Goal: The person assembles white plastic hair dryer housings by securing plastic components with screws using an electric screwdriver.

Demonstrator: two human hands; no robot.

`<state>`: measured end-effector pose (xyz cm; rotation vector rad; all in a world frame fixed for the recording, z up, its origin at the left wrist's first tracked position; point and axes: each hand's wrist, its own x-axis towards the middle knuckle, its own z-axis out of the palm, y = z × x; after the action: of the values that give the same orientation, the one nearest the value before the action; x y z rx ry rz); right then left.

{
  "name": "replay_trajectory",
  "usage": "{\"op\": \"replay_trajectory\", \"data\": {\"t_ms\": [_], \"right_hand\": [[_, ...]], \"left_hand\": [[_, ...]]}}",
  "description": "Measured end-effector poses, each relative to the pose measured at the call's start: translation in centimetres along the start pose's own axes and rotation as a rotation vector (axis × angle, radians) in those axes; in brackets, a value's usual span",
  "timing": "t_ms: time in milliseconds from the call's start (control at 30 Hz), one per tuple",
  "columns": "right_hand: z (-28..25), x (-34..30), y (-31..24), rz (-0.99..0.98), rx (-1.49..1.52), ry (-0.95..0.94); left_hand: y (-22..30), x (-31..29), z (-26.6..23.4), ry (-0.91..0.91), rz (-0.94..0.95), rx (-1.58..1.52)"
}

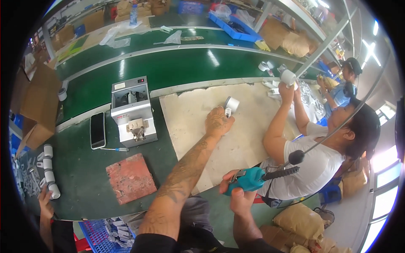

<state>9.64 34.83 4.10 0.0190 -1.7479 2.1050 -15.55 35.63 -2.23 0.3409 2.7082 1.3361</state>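
My left hand (218, 121) reaches forward over the cardboard sheet, its fingers closed on the small bracket end of a white cylindrical fitting (231, 104). The cylinder part sticks out beyond the fingertips. Nearer to me, my right hand (239, 201) is wrapped round a teal electric screwdriver (249, 180), held apart from the fitting. A black ribbed cable sleeve (282, 173) runs from the tool to the right. Under my left hand lies the tan cardboard sheet (198, 147) covering part of the green bench.
Left of the sheet stand a grey bench machine (132, 111), a phone (98, 130), a small screwdriver (116, 149) and a red slab (131, 178). A co-worker (312, 143) sits close on my right, holding a similar cylinder (288, 77). Another person's hand (46, 203) is beside stacked white cylinders (49, 163).
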Motion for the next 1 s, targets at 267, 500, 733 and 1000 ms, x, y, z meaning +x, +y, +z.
{"op": "replay_trajectory", "data": {"t_ms": [267,500,733,1000], "right_hand": [[1.6,4.5,2.1,0.037,-0.132,0.001],[7.5,5.8,3.3,0.078,-0.167,-0.212],[17.1,9.9,5.0,-0.139,0.249,-0.164],[23.7,14.7,7.7,-0.235,0.099,-0.357]], "left_hand": [[-3.3,-13.2,-14.2,0.127,0.336,-0.126],[-10.4,-21.9,-24.4,0.087,0.275,-0.008],[-15.0,-23.2,-27.4,0.142,0.279,0.198],[-15.7,-23.3,-27.4,0.104,0.355,0.239]]}}
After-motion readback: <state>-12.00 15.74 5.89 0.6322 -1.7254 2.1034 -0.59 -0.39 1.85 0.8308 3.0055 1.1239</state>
